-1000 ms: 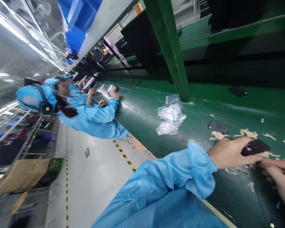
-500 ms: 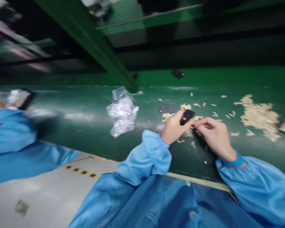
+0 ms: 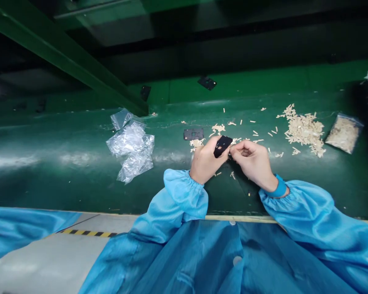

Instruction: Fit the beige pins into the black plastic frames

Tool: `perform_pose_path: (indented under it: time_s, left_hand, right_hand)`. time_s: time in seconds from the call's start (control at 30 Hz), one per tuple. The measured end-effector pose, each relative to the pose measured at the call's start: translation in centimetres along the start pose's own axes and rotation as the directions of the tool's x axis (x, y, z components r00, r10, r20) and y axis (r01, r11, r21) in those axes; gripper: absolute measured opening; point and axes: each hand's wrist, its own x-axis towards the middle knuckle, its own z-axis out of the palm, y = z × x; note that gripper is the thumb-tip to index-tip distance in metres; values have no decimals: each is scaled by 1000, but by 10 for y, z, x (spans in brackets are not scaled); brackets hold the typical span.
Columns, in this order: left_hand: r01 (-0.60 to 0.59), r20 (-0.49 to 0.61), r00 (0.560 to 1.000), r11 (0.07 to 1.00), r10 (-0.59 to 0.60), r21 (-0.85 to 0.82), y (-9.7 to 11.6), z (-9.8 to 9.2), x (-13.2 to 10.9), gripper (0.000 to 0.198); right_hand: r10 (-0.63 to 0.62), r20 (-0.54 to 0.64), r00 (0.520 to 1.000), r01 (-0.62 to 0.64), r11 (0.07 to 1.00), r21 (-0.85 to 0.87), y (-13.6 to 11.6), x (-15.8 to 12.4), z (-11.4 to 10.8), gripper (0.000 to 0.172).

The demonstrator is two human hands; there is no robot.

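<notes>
My left hand (image 3: 205, 162) is closed on a flat black plastic part (image 3: 223, 145) with small cut-outs, tilted above the table. My right hand (image 3: 254, 161) is beside it, thumb and fingertips pinched together at the part's lower right edge; whatever sits between those fingertips is too small to make out. Just behind my left hand lies a similar black plate (image 3: 193, 134) with a square opening. Small cream-coloured strips (image 3: 197, 143) are heaped against that plate, and more are scattered around both hands.
A large pile of cream strips (image 3: 305, 130) lies to the right, with a zip bag of strips (image 3: 344, 134) beyond it. Crumpled clear plastic bags (image 3: 131, 145) lie left. A slanted green beam (image 3: 88, 67) meets the table behind them. Another black part (image 3: 207, 83) rests farther back.
The view has swung to the right, bringing the zip bag fully into sight and losing most of the co-worker at left. Both hands keep nearly the same pose around the black part.
</notes>
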Motion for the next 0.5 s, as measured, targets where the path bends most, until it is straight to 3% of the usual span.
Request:
perform_pose_path:
  time_s: [0.2, 0.33, 0.5]
  left_hand:
    - [14, -9, 1000, 993, -15, -114, -5, 0, 4, 21]
    - [32, -5, 999, 987, -34, -158, -8, -2, 7, 21]
    - [95, 12, 995, 933, -97, -346, -8, -5, 10, 16]
  right_hand:
    - [-161, 7, 987, 160, 970, -185, 0, -2, 1, 12]
    - [-92, 34, 995, 95, 991, -93, -1, 2, -3, 9]
    - [26, 2, 1000, -26, 1000, -3, -3, 11, -13, 3]
